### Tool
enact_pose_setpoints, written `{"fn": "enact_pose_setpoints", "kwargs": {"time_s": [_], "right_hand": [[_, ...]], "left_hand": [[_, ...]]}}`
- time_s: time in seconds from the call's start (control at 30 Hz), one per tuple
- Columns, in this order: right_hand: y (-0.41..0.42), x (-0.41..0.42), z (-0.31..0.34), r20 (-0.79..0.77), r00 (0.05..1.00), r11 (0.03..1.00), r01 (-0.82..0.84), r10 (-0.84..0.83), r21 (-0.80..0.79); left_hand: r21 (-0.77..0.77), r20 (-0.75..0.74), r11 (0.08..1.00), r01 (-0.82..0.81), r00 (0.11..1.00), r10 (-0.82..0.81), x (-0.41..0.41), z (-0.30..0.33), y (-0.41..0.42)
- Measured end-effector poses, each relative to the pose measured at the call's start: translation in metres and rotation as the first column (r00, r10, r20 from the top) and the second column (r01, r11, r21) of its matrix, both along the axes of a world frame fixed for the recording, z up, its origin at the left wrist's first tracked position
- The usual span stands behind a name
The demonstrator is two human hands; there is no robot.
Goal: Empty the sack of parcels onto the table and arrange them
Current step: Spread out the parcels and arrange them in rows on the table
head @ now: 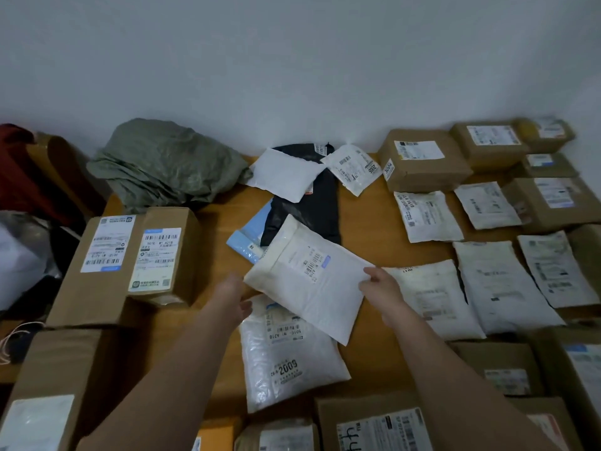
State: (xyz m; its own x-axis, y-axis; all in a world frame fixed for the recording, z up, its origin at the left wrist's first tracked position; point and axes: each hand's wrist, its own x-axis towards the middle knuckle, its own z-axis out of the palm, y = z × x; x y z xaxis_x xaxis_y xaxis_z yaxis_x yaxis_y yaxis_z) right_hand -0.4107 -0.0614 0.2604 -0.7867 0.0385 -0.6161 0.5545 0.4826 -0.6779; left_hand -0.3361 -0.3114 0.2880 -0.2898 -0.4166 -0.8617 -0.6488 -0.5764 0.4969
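I see the white mailer (312, 281) mid-surface, held at both edges: my right hand (380, 289) pinches its right side, my left hand (232, 299) grips its left. Beneath the mailer lies a clear-wrapped parcel (286, 359); beyond it a black bag (305, 209). Far left of the mailer, the crumpled green sack (162, 161) rests on the wooden surface (367, 219).

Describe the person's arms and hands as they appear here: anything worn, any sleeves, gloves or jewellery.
Both forearms are bare right up to the bottom edge of the picture; no sleeve shows. The left hand and the right hand wear no gloves. No watch, bracelet or ring is visible on either wrist or on the fingers that show. The arms enter from the lower edge, one on each side.
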Motion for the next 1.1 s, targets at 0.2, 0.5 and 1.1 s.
{"fn": "enact_pose_setpoints", "kwargs": {"time_s": [0.2, 0.5, 1.1], "right_hand": [[-0.01, -0.016, -0.013, -0.044, 0.98, 0.967, -0.183, 0.193, 0.177], [-0.01, -0.04, -0.02, -0.147, 0.934, 0.913, -0.272, 0.327, 0.304], [-0.031, -0.011, 0.012, -0.291, 0.907, 0.946, -0.253, 0.305, 0.201]], "left_hand": [[0.074, -0.032, 0.994, 0.075, 0.997, -0.073, -0.007, -0.022, 0.014], [0.028, -0.148, 0.998, 0.051, 0.988, -0.046, -0.022, -0.036, 0.023], [-0.156, 0.058, 0.985, 0.079, 0.996, -0.07, -0.006, -0.017, 0.006]]}}
